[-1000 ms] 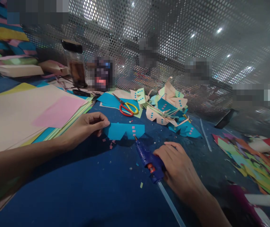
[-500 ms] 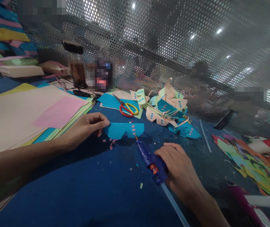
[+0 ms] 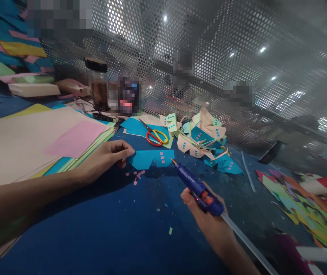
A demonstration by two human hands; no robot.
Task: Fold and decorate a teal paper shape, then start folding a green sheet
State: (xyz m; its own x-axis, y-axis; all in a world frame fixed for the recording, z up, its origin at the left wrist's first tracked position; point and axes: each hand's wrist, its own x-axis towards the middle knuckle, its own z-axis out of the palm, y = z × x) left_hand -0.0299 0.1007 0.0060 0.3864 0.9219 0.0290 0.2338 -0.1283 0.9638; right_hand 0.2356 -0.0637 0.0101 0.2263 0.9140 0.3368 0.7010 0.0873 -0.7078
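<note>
A blue paper cutout (image 3: 144, 158) with pink squares near its right end is pinched at its left end by my left hand (image 3: 116, 152). My right hand (image 3: 202, 214) grips a dark blue glue gun (image 3: 193, 183), its tip close to the cutout's right edge. From the gun's back end a long clear glue stick (image 3: 249, 242) sticks out. Tiny pink paper squares (image 3: 136, 176) lie on the blue tabletop (image 3: 109, 229) just below the cutout. Beyond it rest scissors (image 3: 154, 138) with one red and one yellow handle loop.
Folded paper pieces (image 3: 203, 135) are heaped behind the glue gun. Large paper sheets (image 3: 23, 141) are stacked at left, near a lidded jar (image 3: 99, 84). Colourful paper scraps (image 3: 303, 198) spread at right, by another glue stick (image 3: 248, 172). A perforated metal panel (image 3: 209, 49) stands behind.
My right hand has drawn the glue gun to the right, off the pink squares, and turned so its thumb side shows. The left hand keeps its pinch on the cutout.
</note>
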